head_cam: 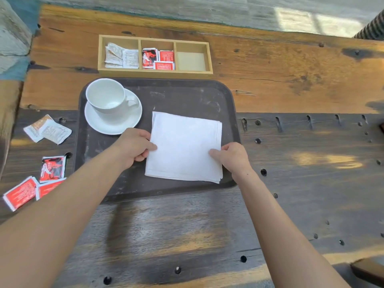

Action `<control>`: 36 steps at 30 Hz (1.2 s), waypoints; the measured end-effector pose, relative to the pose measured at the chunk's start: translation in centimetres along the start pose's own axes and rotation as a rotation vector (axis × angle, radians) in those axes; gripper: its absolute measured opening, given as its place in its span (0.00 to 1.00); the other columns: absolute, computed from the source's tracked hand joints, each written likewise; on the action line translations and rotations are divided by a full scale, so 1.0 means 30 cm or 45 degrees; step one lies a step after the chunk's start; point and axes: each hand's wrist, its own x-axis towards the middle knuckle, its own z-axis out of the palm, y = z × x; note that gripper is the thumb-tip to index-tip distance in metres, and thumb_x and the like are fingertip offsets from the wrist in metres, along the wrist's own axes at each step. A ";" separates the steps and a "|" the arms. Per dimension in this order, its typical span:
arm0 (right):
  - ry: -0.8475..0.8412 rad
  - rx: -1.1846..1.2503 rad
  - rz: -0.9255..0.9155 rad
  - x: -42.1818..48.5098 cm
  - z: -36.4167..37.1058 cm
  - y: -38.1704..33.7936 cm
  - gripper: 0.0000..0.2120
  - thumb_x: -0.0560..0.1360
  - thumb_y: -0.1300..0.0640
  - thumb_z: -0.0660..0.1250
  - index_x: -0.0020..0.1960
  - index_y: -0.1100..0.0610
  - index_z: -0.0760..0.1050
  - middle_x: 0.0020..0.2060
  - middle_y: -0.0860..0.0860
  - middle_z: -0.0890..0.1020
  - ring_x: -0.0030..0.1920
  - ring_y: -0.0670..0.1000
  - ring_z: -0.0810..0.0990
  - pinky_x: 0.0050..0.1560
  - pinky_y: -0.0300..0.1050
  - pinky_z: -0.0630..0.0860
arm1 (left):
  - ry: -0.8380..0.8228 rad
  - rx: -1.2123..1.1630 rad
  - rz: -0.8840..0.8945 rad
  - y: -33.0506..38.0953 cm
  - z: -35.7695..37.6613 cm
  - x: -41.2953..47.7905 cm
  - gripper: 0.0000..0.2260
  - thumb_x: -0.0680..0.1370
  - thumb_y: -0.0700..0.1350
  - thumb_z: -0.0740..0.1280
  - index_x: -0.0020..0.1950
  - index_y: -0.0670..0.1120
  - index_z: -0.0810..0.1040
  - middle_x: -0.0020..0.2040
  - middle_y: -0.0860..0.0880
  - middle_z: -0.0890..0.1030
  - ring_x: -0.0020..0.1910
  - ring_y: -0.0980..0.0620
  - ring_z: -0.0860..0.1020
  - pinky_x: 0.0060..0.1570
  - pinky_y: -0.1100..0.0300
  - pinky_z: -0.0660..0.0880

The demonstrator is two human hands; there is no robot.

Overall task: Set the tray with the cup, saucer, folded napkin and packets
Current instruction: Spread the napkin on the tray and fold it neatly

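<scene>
Tray [187, 96] with napkin [182, 146] lies on weathered table [291, 163] over grey floor [207, 9].

Head camera looks steeply down, close over the tray [187, 96].

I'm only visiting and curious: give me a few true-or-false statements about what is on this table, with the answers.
1. The cup stands on the saucer, on the tray. True.
2. The napkin lies off the tray. False: it lies on the tray, and the left hand and right hand pinch its side edges.
3. All three compartments of the wooden box hold packets. False: the right one holds none.
4. Red packets lie on the table, left of the tray. True.
5. The cup is full of coffee. False: its white bottom shows.
</scene>
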 end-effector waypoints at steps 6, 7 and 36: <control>0.143 -0.002 -0.108 -0.036 0.034 -0.036 0.15 0.74 0.57 0.66 0.35 0.51 0.60 0.42 0.52 0.71 0.42 0.56 0.68 0.41 0.48 0.65 | -0.073 -0.201 0.015 -0.012 0.017 -0.013 0.11 0.77 0.31 0.67 0.38 0.43 0.72 0.44 0.42 0.79 0.41 0.40 0.87 0.34 0.59 0.82; 0.137 0.056 -0.125 -0.043 0.030 -0.039 0.14 0.75 0.57 0.65 0.36 0.52 0.60 0.40 0.51 0.72 0.40 0.55 0.69 0.39 0.47 0.65 | -0.099 -0.265 0.021 -0.012 0.020 -0.016 0.11 0.78 0.33 0.67 0.38 0.43 0.72 0.45 0.43 0.79 0.44 0.38 0.86 0.37 0.57 0.82; -0.006 0.138 -0.729 -0.064 -0.095 0.011 0.15 0.69 0.61 0.78 0.53 0.50 0.83 0.50 0.46 0.81 0.48 0.44 0.79 0.53 0.40 0.72 | 0.383 0.587 0.781 -0.014 -0.026 -0.099 0.16 0.69 0.37 0.76 0.53 0.51 0.84 0.46 0.47 0.77 0.44 0.45 0.79 0.46 0.57 0.73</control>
